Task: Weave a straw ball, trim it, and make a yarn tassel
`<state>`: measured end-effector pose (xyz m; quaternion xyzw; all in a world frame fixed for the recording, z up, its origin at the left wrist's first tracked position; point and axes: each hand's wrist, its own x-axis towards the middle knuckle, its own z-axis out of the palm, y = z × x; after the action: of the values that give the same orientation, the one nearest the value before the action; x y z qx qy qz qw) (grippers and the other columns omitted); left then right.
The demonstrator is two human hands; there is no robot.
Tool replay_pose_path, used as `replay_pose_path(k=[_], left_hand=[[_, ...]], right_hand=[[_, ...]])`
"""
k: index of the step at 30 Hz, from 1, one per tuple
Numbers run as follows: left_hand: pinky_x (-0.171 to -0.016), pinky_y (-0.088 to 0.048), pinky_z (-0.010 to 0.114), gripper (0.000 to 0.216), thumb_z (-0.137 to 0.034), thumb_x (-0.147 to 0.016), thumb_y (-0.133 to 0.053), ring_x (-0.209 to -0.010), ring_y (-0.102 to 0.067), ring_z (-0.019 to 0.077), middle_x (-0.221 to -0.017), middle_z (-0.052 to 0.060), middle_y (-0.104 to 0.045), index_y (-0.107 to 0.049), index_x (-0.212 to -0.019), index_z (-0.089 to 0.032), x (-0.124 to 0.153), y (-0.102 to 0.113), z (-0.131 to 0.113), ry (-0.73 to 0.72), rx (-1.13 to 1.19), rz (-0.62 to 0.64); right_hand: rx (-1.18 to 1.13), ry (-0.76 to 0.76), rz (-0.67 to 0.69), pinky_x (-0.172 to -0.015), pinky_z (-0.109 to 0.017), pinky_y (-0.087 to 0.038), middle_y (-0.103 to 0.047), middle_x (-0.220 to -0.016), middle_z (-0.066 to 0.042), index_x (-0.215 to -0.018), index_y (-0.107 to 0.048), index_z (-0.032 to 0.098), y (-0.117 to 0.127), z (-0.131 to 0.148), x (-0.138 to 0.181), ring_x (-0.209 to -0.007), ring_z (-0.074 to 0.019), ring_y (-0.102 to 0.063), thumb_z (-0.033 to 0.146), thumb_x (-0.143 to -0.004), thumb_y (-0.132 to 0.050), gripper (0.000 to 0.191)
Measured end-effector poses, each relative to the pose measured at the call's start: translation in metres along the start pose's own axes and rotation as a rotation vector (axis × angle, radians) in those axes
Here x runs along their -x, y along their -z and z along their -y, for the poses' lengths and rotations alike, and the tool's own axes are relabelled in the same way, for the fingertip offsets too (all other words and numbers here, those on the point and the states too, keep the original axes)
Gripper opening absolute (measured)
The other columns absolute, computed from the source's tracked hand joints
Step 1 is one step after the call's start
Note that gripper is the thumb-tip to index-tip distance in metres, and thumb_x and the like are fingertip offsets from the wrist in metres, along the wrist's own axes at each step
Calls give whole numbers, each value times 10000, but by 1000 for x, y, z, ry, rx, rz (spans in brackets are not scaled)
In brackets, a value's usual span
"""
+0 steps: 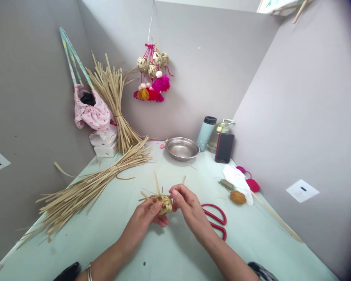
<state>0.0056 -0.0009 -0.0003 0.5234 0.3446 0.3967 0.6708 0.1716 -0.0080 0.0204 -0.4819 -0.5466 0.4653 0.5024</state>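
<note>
- Loose strip bundle [84,187]: lies on the table [169,253] to my far left, well apart from the work.
- My left hand [144,218]: fingers clamped around the woven ball [165,203]. I judge a firm grip best, without crushing the weave.
- Woven ball: held just above the table's middle, strip ends sticking up.
- My right hand [188,207]: thumb and forefinger pinched together on the ball's right side. Tension should be kept even.
- Red scissors [216,222]: flat on the table, beside my right wrist.
</note>
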Motion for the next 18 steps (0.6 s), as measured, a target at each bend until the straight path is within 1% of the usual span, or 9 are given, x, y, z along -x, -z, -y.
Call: replay_pose_path(k=[2,4,5,7,9,11,13,15,18], left_hand=[[-709,-536,336,358,-440,-914,-502,-722,-636,183,-972,100,-670,-667,-1006,-136,0,0,0,21,34,-27],[-707,-532,329,353,-439,-910,-514,-721,-632,179,-941,91,-670,-667,-1008,-136,0,1,1,18,61,-36],[-703,-530,326,354,-439,-909,-516,-716,-628,176,-916,85,-667,-668,-1006,-135,0,1,2,18,73,-34],[-689,-526,323,376,-452,-916,-498,-709,-622,176,-863,78,-659,-668,-1012,-130,0,2,4,31,95,-27],[-684,-522,328,425,-482,-929,-453,-708,-621,180,-826,79,-650,-665,-1014,-123,1,1,5,57,119,-7],[-692,-521,336,438,-500,-925,-447,-719,-624,183,-852,86,-643,-653,-1032,-128,1,0,5,69,149,30],[-714,-522,345,397,-487,-911,-488,-742,-629,183,-937,91,-633,-639,-1051,-147,2,0,3,65,182,54],[-732,-523,346,343,-456,-902,-524,-767,-626,181,-991,87,-620,-632,-1053,-168,2,0,1,66,204,41],[-745,-525,339,280,-412,-904,-543,-783,-609,175,-961,76,-625,-643,-1004,-170,3,1,-3,74,213,43]], right_hand=[[45,42,16,-744,-289,-478,-637,-943,-40,-1008,-625,204,4,3,1,-827,-172,-588,446,-916,-523,278],[40,40,83,-817,-306,-478,-626,-1097,-59,-1088,-628,220,6,5,2,-956,-197,-587,413,-898,-570,277],[21,31,124,-814,-305,-481,-630,-1092,-58,-1082,-634,218,5,5,2,-951,-199,-593,398,-883,-599,270],[-32,7,179,-739,-295,-488,-654,-943,-39,-1020,-647,200,3,5,2,-806,-177,-613,380,-856,-641,244],[-69,-16,168,-661,-282,-476,-635,-777,-8,-923,-651,180,0,4,2,-665,-149,-585,384,-851,-645,216],[-83,-32,123,-638,-277,-466,-610,-709,4,-864,-645,171,-1,3,1,-635,-143,-560,394,-857,-633,223],[-85,-31,94,-667,-286,-474,-618,-746,-8,-879,-649,170,0,3,0,-676,-153,-563,401,-867,-617,234],[-76,-9,95,-726,-304,-489,-629,-835,-24,-985,-651,184,0,1,1,-758,-171,-581,398,-865,-620,247],[23,49,112,-807,-327,-498,-597,-959,-36,-1127,-638,229,0,-2,2,-891,-199,-587,352,-812,-694,343]])
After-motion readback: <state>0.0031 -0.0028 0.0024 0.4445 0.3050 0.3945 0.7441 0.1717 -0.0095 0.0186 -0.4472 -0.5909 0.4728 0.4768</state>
